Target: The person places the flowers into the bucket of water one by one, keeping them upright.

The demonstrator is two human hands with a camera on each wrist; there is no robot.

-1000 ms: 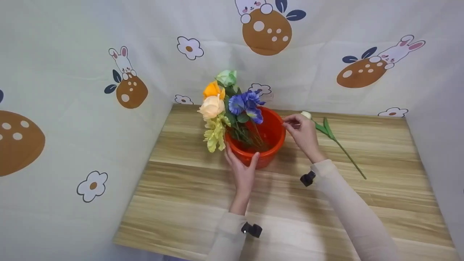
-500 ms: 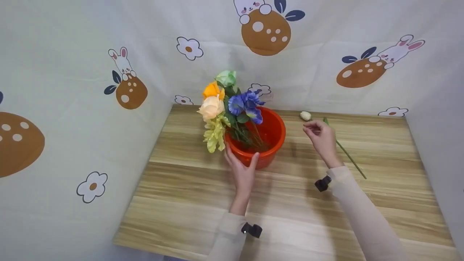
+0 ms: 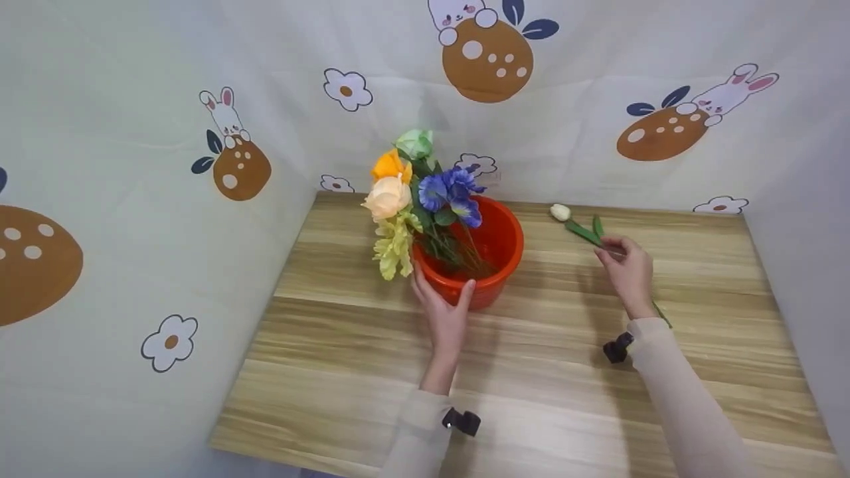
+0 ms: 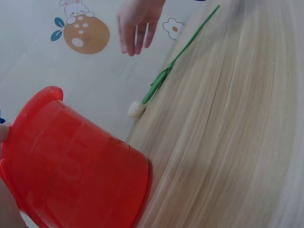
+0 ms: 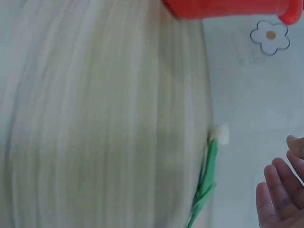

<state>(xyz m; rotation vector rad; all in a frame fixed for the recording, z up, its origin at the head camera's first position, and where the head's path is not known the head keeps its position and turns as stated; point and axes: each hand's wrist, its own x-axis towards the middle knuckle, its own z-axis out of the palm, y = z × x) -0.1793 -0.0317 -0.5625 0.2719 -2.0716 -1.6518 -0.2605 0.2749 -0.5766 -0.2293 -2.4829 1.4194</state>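
Observation:
A red bucket [image 3: 491, 292] stands on the wooden table, holding several artificial flowers that lean left: a blue iris [image 3: 458, 192], a peach rose [image 3: 388, 197], an orange bloom [image 3: 390, 166], a pale green one [image 3: 416, 143] and a ruffled yellow one [image 3: 395, 249]. My left hand [image 3: 446, 322] holds the bucket's near left side, thumb at the rim and fingers round the wall. To the right lies a white tulip [image 3: 560, 212] with green leaves and a long stem. Over that stem hovers my right hand [image 3: 629, 272], fingers loosely bent, gripping nothing; the left wrist view shows them above the tabletop.
White cloth [image 3: 571, 119] printed with rabbits and flowers hangs behind the table [image 3: 319, 372] and along both sides. A black wrist camera [image 3: 461, 421] sits on the left sleeve, another black camera [image 3: 617, 348] on the right.
My right hand has left the bucket's right rim and moved right, past the tulip's head to above its stem. My left hand, the bucket and the flowers stay put.

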